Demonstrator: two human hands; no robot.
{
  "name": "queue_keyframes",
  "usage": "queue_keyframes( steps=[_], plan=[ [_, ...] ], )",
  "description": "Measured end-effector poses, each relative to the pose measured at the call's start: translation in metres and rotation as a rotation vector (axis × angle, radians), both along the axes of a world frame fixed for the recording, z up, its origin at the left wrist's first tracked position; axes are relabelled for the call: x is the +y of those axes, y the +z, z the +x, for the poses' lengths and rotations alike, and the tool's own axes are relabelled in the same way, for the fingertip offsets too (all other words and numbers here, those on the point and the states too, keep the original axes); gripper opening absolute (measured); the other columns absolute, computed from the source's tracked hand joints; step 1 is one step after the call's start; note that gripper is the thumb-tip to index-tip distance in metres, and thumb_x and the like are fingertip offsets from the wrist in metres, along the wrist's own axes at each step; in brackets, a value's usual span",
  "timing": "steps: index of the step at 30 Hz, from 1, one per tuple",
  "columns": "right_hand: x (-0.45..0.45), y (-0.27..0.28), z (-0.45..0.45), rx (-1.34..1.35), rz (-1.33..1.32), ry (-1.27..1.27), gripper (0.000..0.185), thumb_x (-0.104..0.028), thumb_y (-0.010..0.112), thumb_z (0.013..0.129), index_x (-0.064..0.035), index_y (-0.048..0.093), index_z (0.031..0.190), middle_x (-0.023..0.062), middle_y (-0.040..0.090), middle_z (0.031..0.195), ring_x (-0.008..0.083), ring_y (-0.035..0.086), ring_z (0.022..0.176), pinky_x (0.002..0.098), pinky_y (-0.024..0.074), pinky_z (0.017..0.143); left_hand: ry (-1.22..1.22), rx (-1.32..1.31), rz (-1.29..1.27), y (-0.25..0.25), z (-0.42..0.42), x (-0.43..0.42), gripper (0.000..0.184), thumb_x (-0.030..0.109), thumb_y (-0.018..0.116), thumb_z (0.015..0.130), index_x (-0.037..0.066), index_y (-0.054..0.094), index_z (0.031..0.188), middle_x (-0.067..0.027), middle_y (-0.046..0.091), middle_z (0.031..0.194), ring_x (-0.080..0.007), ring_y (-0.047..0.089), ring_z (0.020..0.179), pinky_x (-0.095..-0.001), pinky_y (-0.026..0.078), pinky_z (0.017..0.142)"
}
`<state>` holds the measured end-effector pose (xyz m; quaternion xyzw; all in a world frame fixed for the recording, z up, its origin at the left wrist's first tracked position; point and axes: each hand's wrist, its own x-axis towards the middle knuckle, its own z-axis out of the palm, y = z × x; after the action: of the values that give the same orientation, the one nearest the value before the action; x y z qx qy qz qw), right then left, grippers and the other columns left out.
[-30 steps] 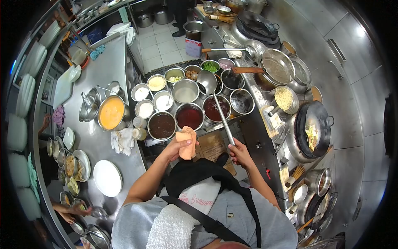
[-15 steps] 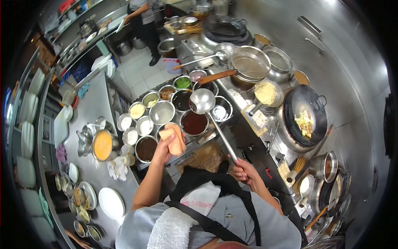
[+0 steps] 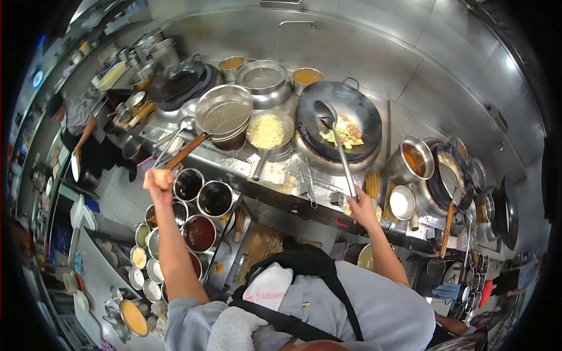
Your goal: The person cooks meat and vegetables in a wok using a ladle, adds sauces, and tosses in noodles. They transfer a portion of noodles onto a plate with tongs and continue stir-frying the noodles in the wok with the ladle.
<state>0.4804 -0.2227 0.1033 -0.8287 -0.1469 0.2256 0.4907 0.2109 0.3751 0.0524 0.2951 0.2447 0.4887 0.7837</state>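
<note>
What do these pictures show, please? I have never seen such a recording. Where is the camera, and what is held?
There is no machine: a person works with two bare hands in a kitchen. All pictures come from one camera on the person's head, looking forward and down. The left hand holds a folded orange cloth. The right hand holds a long ladle, its bowl over a wok with some food. Nearby on the steel range is a strainer with what looks like noodles.

A person (image 3: pixel 79 123) stands at left, and a thin spout (image 3: pixel 298 23) crosses the steel wall (image 3: pixel 234 36).
</note>
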Motion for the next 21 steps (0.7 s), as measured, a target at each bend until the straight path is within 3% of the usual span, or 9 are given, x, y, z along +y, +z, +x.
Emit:
queue_keyframes(
  steps=[5,6,11,14,16,18,19,20,21],
  plan=[
    [-0.046,-0.048,0.100,-0.468,-0.401,-0.127,0.049,-0.014,0.060,0.085,-0.0017,0.051,0.132,0.0171,0.063,0.077,0.0246,0.064,0.072,0.0389,0.0497,0.072,0.259,0.200,0.124,-0.022,-0.007,-0.055,0.047,0.038,0.066,0.090,0.007,0.050,0.121,-0.0062,0.061,0.103,-0.0196,0.063,0.093,-0.0311,0.052,0.081],
    [-0.042,-0.036,0.104,-0.415,-0.456,-0.131,0.052,-0.016,0.057,0.086,-0.0023,0.049,0.135,0.0237,0.066,0.091,0.0367,0.066,0.088,0.0427,0.0489,0.080,0.149,0.205,0.165,-0.021,-0.009,-0.087,0.050,0.037,0.065,0.090,0.006,0.048,0.126,-0.0084,0.061,0.108,-0.0207,0.062,0.098,-0.0322,0.051,0.085],
    [-0.042,-0.085,0.126,-0.403,-0.204,-0.299,0.049,-0.015,0.056,0.088,-0.0048,0.049,0.135,0.0113,0.058,0.070,0.0227,0.060,0.059,0.0374,0.0483,0.055,-0.099,0.252,0.134,-0.045,-0.007,-0.191,0.063,0.030,0.064,0.092,0.004,0.034,0.141,-0.0184,0.051,0.134,-0.0293,0.054,0.119,-0.0390,0.049,0.095],
    [-0.048,-0.106,0.112,-0.305,-0.155,-0.249,0.046,-0.013,0.054,0.090,-0.0066,0.048,0.135,0.0049,0.051,0.061,0.0144,0.050,0.045,0.0316,0.0415,0.041,-0.029,0.202,-0.002,-0.031,-0.011,-0.195,0.054,0.037,0.061,0.093,0.007,0.041,0.133,-0.0126,0.057,0.118,-0.0246,0.059,0.103,-0.0371,0.051,0.086],
    [-0.051,-0.073,0.099,0.112,0.121,-0.200,0.038,-0.009,0.051,0.091,-0.0081,0.053,0.130,-0.0037,0.041,0.057,0.0067,0.037,0.038,0.0249,0.0292,0.034,0.056,0.129,0.008,-0.032,-0.011,-0.162,0.044,0.039,0.060,0.094,0.006,0.049,0.122,-0.0096,0.061,0.104,-0.0209,0.062,0.090,-0.0346,0.052,0.077],
    [-0.063,-0.068,0.088,-0.151,-0.032,-0.087,0.042,-0.009,0.054,0.090,-0.0064,0.051,0.132,-0.0042,0.042,0.057,0.0057,0.038,0.040,0.0240,0.0296,0.035,0.070,0.085,0.059,-0.017,-0.009,-0.133,0.041,0.041,0.058,0.094,0.007,0.052,0.114,-0.0069,0.061,0.097,-0.0185,0.062,0.086,-0.0333,0.052,0.072],
    [-0.072,-0.063,0.081,-0.202,-0.128,-0.070,0.044,-0.009,0.059,0.085,-0.0041,0.054,0.129,0.0067,0.055,0.073,0.0133,0.052,0.065,0.0297,0.0446,0.059,0.036,0.065,0.067,-0.005,-0.008,-0.119,0.040,0.042,0.058,0.094,0.007,0.053,0.112,-0.0058,0.061,0.095,-0.0176,0.062,0.084,-0.0329,0.051,0.071],
    [-0.084,-0.068,0.076,-0.169,-0.124,-0.059,0.046,-0.011,0.060,0.087,-0.0042,0.053,0.131,0.0061,0.054,0.074,0.0133,0.051,0.066,0.0294,0.0437,0.060,0.044,0.045,0.122,-0.001,-0.001,-0.091,0.039,0.042,0.059,0.094,0.007,0.054,0.110,-0.0055,0.061,0.094,-0.0180,0.063,0.084,-0.0334,0.052,0.072],
    [-0.086,-0.034,0.061,0.287,-0.006,-0.146,0.049,-0.012,0.059,0.090,-0.0046,0.048,0.137,0.0026,0.051,0.070,0.0103,0.048,0.058,0.0268,0.0408,0.052,0.072,0.032,0.171,-0.005,-0.008,-0.066,0.039,0.042,0.059,0.094,0.007,0.054,0.109,-0.0052,0.061,0.093,-0.0184,0.063,0.084,-0.0339,0.052,0.073]
  ],
)
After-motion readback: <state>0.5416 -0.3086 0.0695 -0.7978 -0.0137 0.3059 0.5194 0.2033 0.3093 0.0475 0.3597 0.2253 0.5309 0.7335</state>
